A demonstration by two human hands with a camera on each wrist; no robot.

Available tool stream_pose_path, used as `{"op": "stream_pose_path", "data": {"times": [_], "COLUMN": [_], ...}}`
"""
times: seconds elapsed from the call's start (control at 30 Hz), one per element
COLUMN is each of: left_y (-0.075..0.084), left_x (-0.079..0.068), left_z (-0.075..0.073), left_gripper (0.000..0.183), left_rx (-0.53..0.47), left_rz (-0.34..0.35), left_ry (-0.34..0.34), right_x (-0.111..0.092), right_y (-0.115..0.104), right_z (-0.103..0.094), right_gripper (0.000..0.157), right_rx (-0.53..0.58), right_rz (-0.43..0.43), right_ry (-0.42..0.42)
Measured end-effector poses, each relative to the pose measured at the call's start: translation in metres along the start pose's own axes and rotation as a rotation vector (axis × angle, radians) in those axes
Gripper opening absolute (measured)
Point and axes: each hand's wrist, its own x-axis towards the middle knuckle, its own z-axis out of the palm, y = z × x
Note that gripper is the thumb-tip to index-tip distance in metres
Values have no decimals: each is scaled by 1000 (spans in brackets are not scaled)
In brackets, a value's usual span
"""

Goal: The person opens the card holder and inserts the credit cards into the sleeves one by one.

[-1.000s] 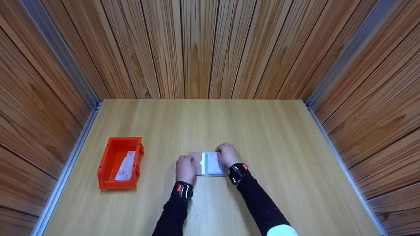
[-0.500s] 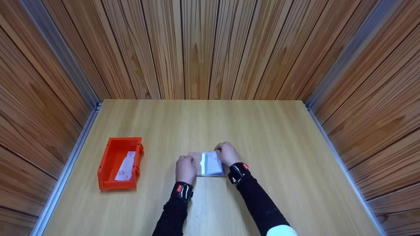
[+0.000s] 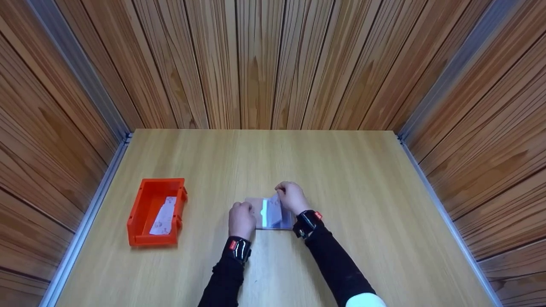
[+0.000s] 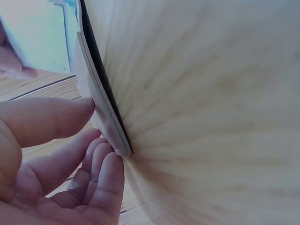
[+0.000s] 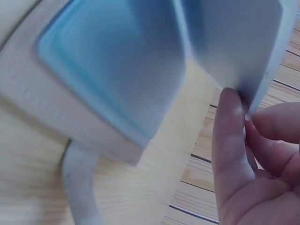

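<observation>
A small beige card holder lies open on the table between both hands, with clear plastic sleeves inside. At its left edge my left hand pinches the cover, thumb on one face and fingertips at the rim in the left wrist view. My right hand pinches the top corner of a raised sleeve page between thumb and fingers. That page stands tilted up from the bluish sleeves below. A pale strap sticks out from the holder's edge in the right wrist view.
To the left stands an orange-red bin holding a pale printed slip. Wood-panelled walls with metal rails close off the back and sides of the light wooden table.
The right hand has moved slightly up and left, lifting the sleeve page from nearly flat to a steep tilt. My left hand stays at the cover's edge, and the bin has not moved.
</observation>
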Motion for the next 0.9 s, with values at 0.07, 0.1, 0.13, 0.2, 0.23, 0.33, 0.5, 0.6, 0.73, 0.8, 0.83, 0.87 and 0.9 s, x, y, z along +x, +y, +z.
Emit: {"op": "stream_pose_path", "data": {"times": [0.07,0.1,0.13,0.2,0.23,0.33,0.5,0.6,0.73,0.8,0.83,0.87,0.9], "left_y": [-1,-1,-1,-1,-1,0,0,0,-2,-2,-2,-3,-3], "left_x": [0,0,0,0,0,0,1,1,1,0,1,1,1], "left_z": [0,0,0,0,0,-1,-2,-2,-1,-1,-1,-1,-1], "left_gripper": [22,21,21,20,20,23,24,20,15,14,14,15,15], "left_rx": [-4,-7,-13,-25,-27,-32,-24,-19,-10,-7,-6,-5,-4], "left_rz": [16,17,18,12,7,-11,-23,-12,24,35,35,34,31], "left_ry": [12,14,15,14,11,-8,-31,-18,12,19,18,16,13], "right_x": [0,0,0,0,0,-1,-1,-2,-2,-3,-3,-3,-3], "right_y": [-3,-4,-5,-7,-8,-10,-11,-12,-12,-12,-12,-11,-11], "right_z": [1,1,1,2,3,4,9,13,17,19,19,20,21], "right_gripper": [13,13,14,14,14,13,13,13,13,13,12,12,12], "right_rx": [10,14,16,29,37,48,68,86,74,70,64,58,54], "right_rz": [-4,-4,-8,-2,4,16,40,68,78,79,72,64,59], "right_ry": [0,0,-1,-8,-15,-34,-68,-95,-116,-122,-121,-118,-118]}}
